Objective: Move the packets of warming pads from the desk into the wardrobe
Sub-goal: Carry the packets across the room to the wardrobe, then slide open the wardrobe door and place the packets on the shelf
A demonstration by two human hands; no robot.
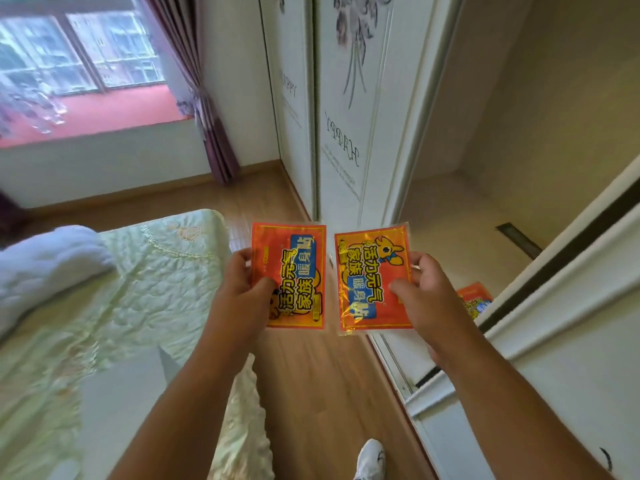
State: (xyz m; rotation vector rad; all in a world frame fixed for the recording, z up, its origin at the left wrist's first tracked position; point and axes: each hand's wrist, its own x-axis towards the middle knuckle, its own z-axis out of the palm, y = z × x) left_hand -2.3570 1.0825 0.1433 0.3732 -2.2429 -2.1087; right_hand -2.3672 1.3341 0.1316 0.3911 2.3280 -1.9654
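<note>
My left hand [242,289] grips an orange warming-pad packet [294,261] with yellow and blue print by its left edge, thumb on the front. My right hand [426,292] holds a second orange packet [372,268] by its right edge. Both packets hang side by side above the wooden floor, just outside the open wardrobe [485,209]. A third orange packet [474,299] lies on the wardrobe's inner floor, partly hidden behind my right hand and a white panel.
A bed with a pale green quilt [121,306] fills the left. White sliding wardrobe doors [343,116] with flower prints stand ahead. A white panel [561,289] crosses the right. Window, purple curtain [207,109] at back left. My white shoe [370,459] is on the floor.
</note>
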